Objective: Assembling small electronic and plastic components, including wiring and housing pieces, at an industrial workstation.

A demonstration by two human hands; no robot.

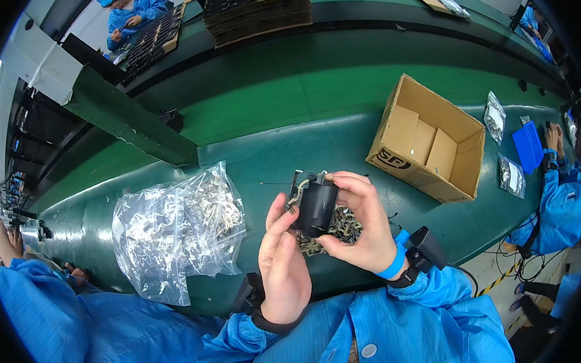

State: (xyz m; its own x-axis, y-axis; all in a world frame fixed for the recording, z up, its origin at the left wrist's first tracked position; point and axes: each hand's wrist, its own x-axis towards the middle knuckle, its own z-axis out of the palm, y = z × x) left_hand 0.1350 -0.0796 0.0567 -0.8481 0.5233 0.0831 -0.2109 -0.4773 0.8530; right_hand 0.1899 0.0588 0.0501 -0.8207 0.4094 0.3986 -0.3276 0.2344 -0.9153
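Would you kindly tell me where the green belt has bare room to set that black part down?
Bare belt lies between the plastic bags and the cardboard box, above the black part. It is crowded under both hands, the left hand and right hand, where small metal pieces lie.

Both hands on a small black part

The left hand [282, 265] and right hand [363, 227] pinch the black part [315, 206] together, above loose metal pieces [343, 226]; clear bags [177, 228] lie just left.
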